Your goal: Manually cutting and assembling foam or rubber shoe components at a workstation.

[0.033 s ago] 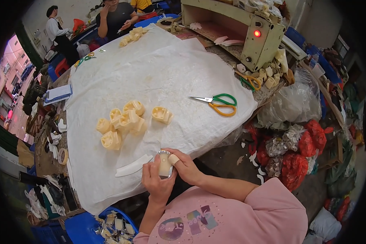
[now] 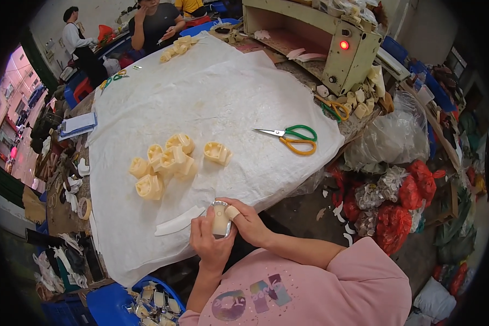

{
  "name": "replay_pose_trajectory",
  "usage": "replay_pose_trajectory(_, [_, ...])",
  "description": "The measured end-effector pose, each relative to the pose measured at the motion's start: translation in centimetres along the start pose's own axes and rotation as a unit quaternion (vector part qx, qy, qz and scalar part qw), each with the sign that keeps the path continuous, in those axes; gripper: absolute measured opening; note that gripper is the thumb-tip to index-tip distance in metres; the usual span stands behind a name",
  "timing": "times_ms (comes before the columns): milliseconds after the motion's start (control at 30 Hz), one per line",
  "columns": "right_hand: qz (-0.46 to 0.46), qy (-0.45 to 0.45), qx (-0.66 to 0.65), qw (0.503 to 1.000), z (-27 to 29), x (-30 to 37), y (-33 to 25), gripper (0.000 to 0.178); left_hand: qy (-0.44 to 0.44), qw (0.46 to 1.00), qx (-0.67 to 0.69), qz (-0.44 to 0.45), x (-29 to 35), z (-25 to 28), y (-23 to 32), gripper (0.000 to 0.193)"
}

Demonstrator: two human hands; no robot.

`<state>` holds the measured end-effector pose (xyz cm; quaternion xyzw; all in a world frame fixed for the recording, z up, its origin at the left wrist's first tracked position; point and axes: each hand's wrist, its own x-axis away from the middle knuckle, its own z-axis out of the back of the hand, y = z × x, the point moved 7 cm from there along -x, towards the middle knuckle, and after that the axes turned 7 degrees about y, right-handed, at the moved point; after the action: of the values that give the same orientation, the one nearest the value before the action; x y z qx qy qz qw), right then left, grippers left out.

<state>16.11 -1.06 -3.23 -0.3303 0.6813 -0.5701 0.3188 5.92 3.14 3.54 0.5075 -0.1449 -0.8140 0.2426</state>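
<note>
My left hand (image 2: pixel 211 243) and my right hand (image 2: pixel 248 223) are both closed around a cream-coloured block with a shiny silver rim (image 2: pixel 221 224), just over the near table edge. Its exact kind I cannot tell. A pale wrap covers one fingertip of the right hand. Beside the left hand, a curved white strip (image 2: pixel 178 221) lies on the white sheet (image 2: pixel 255 92). Farther off is a cluster of hollow cream plastic pieces (image 2: pixel 173 161), with a single cream piece (image 2: pixel 218 154) to its right. Scissors with green and orange handles (image 2: pixel 296 139) lie open at the right.
A blue basket (image 2: pixel 106 304) at lower left holds several silver-edged cream pieces. At back right stands a pale green machine (image 2: pixel 356 57) with a lit red lamp. Red plastic bags (image 2: pixel 392 225) lie right of the table. A clipboard (image 2: pixel 77 126) sits at the left edge; people are beyond.
</note>
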Motion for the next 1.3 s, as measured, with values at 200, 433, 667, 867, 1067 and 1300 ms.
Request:
replay_pose_trajectory(200, [-0.099, -0.013, -0.139, 0.985, -0.9, 0.3, 0.4, 0.037, -0.004, 1.0, 0.019, 0.017, 0.5, 0.3, -0.9, 0.051])
replay_pose_trajectory(433, [-0.013, -0.029, 0.007, 0.999, -1.2, 0.5, -1.0, 0.042, 0.01, 0.999, 0.034, 0.019, 0.9, 0.6, -1.2, 0.048])
replay_pose_trajectory(667, [-0.142, -0.021, -0.213, 0.966, -1.6, 0.6, 0.6, 0.038, -0.003, 0.998, 0.046, 0.045, 1.1, 1.1, -1.5, 0.05])
replay_pose_trajectory(867, [-0.026, -0.019, 0.053, 0.998, -1.3, 0.0, -1.7, 0.031, 0.0, 0.999, 0.037, 0.023, 1.6, 1.2, -1.3, 0.054])
replay_pose_trajectory(1067, [0.007, 0.006, 0.059, 0.998, -1.3, 0.0, -0.5, 0.032, 0.036, 0.983, 0.094, 0.155, 2.0, 1.2, -2.9, 0.066])
replay_pose_trajectory(1300, [-0.003, -0.013, 0.042, 0.999, -2.1, 0.8, -0.8, 0.039, 0.037, 0.998, 0.026, 0.037, 1.5, 1.5, -2.5, 0.068])
